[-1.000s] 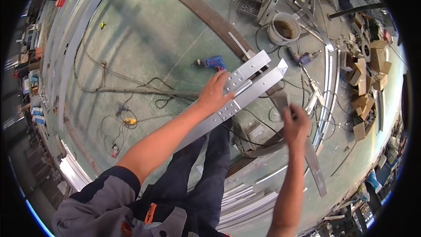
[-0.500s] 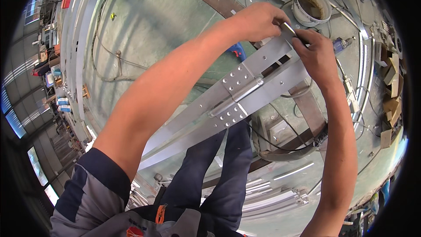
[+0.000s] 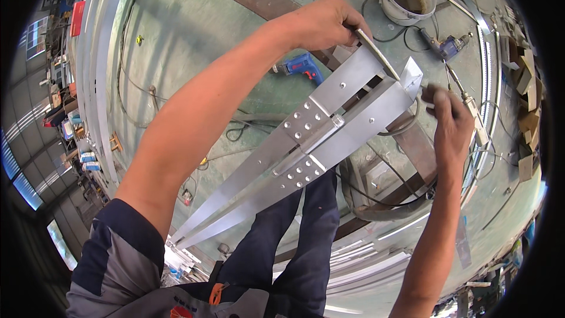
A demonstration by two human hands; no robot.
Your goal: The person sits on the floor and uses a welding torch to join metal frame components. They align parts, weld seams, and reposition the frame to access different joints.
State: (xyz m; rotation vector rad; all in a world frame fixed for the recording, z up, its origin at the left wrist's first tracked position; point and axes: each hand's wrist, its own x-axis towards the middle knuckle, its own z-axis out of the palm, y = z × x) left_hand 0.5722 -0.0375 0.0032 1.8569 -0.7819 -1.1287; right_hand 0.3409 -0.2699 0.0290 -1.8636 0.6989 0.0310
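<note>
Two long silver metal profiles, joined by a riveted hinge, stretch diagonally across in front of my legs. My left hand is closed on the upper corner of a thin metal end plate at their far end. A bent, shiny metal flap sticks out beside that plate. Just right of the flap, my right hand is off the metal, its fingers loosely bent and apart, with nothing seen in it.
A blue power drill lies on the floor behind the profiles. At the far right are a white bucket, a dark blue power tool and cardboard boxes. A brown steel beam and cables pass beneath the profiles.
My right hand has let go of the far end and moved right and nearer to me, uncovering the bent flap. My left hand stays at the end plate; the view has shifted slightly.
</note>
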